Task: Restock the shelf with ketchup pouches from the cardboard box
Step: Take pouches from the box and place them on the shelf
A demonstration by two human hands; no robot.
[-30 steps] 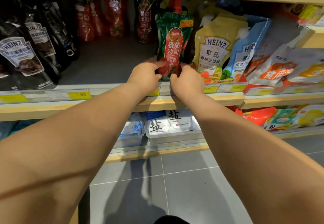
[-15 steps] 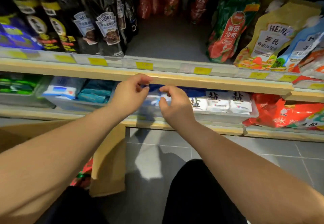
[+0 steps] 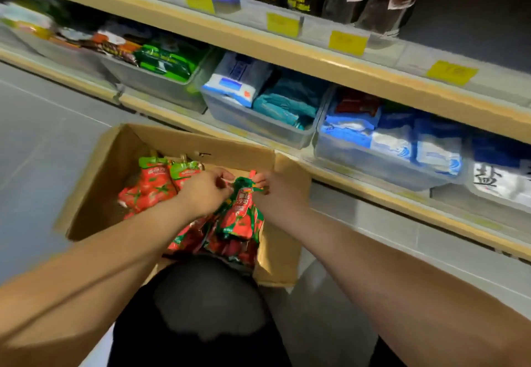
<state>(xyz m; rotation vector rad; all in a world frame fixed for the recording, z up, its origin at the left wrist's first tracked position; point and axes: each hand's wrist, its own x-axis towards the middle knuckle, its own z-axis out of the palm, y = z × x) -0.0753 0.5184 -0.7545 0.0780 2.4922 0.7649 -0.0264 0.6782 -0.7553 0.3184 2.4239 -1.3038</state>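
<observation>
Both hands pinch the top of one pouch (image 3: 242,211) standing upright in the box (image 3: 283,251), left hand (image 3: 205,191) and right hand (image 3: 277,191) either side of its spout. The shelf (image 3: 330,63) lies up and to the right.

Cardboard box (image 3: 115,162) on floor before shelf (image 3: 287,59); ketchup pouches (image 3: 152,185) inside; bins (image 3: 253,119) under shelf.

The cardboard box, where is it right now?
The cardboard box sits open on the floor, lower centre of the head view, below the bottom shelf's bins, with both hands inside.
</observation>
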